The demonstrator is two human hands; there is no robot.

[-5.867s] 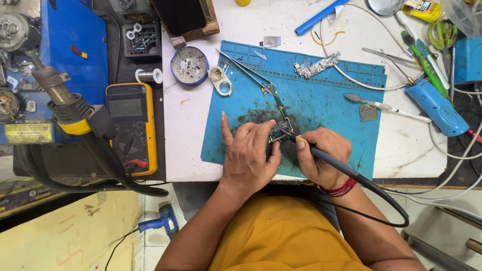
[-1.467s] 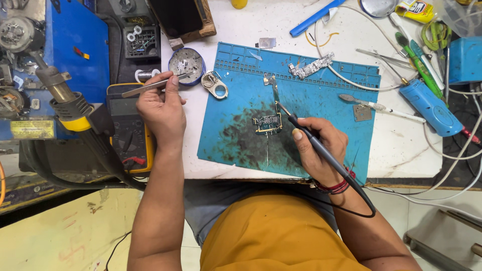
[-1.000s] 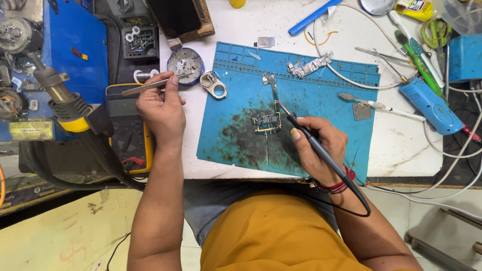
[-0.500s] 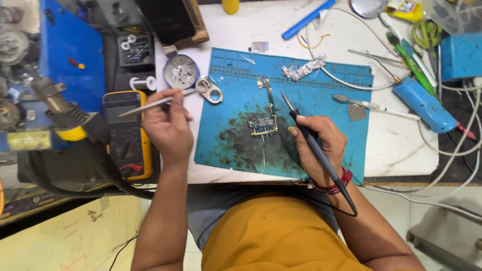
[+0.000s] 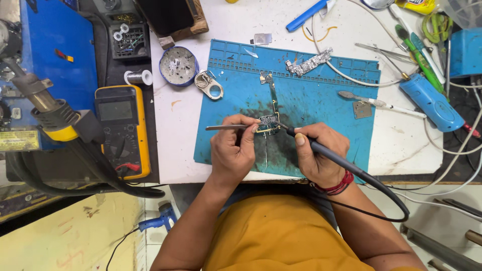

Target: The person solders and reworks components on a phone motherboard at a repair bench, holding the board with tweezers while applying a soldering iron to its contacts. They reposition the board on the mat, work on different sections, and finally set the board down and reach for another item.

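Note:
A small circuit board [image 5: 269, 122] lies on the blue work mat [image 5: 321, 100], on a dark stained patch. My left hand [image 5: 232, 150] grips metal tweezers [image 5: 226, 127], whose tips reach the board from the left. My right hand [image 5: 317, 154] holds a black soldering iron [image 5: 331, 155] like a pen, its tip touching the board's right edge. The iron's black cable [image 5: 386, 200] loops off the table's front edge to the right.
A round blue tin [image 5: 178, 65] and a metal clip [image 5: 208, 85] sit left of the mat. A yellow multimeter [image 5: 122, 128], a hot-air nozzle [image 5: 47, 108] and a blue station [image 5: 55, 50] stand at left. Another board strip [image 5: 309, 62], a blue tool [image 5: 432, 103] and pens lie at right.
My left hand came back from the round tin with the tweezers and now sits at the board. The soldering iron's tip has lowered onto the board.

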